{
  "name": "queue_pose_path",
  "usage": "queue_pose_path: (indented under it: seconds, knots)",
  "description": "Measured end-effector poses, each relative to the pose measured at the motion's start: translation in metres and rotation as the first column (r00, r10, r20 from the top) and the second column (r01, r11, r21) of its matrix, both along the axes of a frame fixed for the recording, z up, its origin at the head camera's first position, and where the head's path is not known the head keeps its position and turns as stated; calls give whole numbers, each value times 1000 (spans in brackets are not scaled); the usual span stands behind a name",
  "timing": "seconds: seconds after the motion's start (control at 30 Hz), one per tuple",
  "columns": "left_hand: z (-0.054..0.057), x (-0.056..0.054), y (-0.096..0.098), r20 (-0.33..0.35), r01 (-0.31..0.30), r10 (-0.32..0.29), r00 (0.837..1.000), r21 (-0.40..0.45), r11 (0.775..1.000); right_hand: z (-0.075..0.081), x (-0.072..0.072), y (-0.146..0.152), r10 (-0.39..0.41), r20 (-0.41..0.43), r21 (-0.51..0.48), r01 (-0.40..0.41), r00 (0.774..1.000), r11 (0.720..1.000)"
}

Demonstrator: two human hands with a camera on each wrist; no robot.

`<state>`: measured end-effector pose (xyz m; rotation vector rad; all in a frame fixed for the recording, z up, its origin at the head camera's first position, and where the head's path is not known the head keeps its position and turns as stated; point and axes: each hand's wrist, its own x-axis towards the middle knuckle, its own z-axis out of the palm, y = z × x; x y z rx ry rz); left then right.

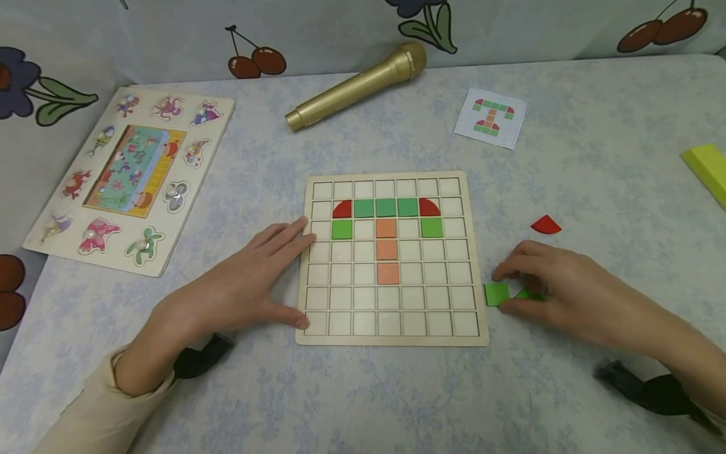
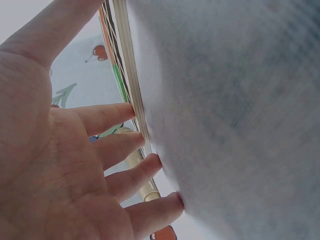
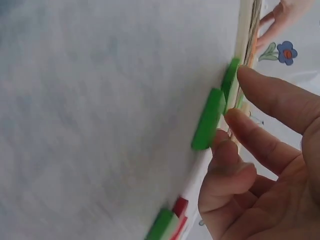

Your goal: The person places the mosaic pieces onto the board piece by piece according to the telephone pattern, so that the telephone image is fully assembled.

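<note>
A wooden grid board (image 1: 391, 339) lies in the middle of the table, with red quarter-circle, green and orange tiles in some cells. My left hand (image 1: 232, 284) rests along its left edge, fingers spread; the left wrist view shows the fingertips against the board's side. Off the board's right side, my right hand (image 1: 567, 293) reaches over a green square tile (image 1: 496, 294), thumb and index finger bent at its edges with a gap between them. Another green tile (image 1: 529, 294) is partly hidden beneath that hand. Beyond the knuckles lies a red quarter-circle tile (image 1: 546, 225).
A small pattern card (image 1: 516, 131) lies behind the board at right, and a gold toy microphone (image 1: 357, 88) at the back. A wooden animal knob puzzle (image 1: 195, 183) takes up the left side. At the right edge is a yellow block (image 1: 709, 170).
</note>
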<state>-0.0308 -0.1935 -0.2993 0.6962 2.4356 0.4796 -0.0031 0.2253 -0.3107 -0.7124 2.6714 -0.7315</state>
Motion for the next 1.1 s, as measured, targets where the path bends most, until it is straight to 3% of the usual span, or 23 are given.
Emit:
queue_pose_path:
  seconds: [0.13,0.23,0.37,0.47,0.57,0.87,1.1]
  knots:
    - [0,0,0,-4,2,-2,1000,2,1000,3,-9,8,-34,-113,-17,32,993,999]
    - [0,0,0,-7,3,-3,1000,3,1000,5,-21,17,-114,-177,23,120,978,992]
    - [-1,0,0,-7,2,-2,1000,5,1000,7,-37,29,-243,-109,159,259,964,953]
    - [-1,0,-1,-5,1,-1,1000,5,1000,5,-46,33,-279,-17,221,276,960,936]
    - [-1,0,-1,-6,2,-2,1000,3,1000,2,-49,34,-262,25,223,250,965,942]
    - [-1,-1,0,-6,7,-7,1000,-1,1000,-3,-44,30,-152,24,178,145,988,973]
    - [0,0,0,-12,8,-8,1000,3,1000,-1,-38,29,-24,-46,91,28,999,995]
